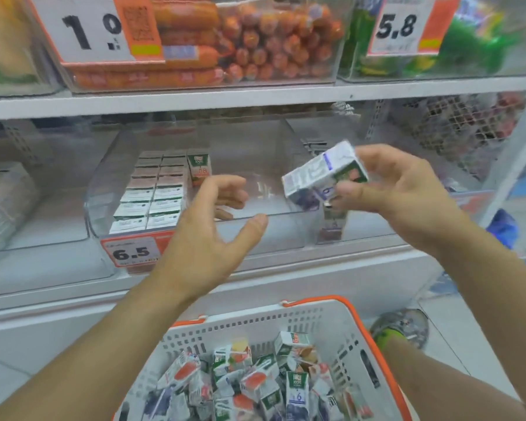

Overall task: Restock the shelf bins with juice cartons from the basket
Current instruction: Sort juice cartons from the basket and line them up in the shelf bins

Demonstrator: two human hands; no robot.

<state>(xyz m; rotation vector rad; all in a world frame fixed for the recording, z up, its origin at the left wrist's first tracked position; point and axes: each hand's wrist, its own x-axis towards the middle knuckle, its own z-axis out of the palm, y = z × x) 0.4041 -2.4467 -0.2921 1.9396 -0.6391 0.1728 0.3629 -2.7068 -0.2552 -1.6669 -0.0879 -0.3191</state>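
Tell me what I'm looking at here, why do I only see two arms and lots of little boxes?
The camera sits on a person's head and looks down, so you only see their arms. They are filling a shop shelf. The right hand holds a small white and purple juice carton, tilted, above the clear plastic shelf bin. The left hand is open and holds nothing. Inside that bin, on its left side, small cartons stand in neat rows. Below is a white plastic basket with an orange rim, full of more jumbled juice cartons waiting their turn.
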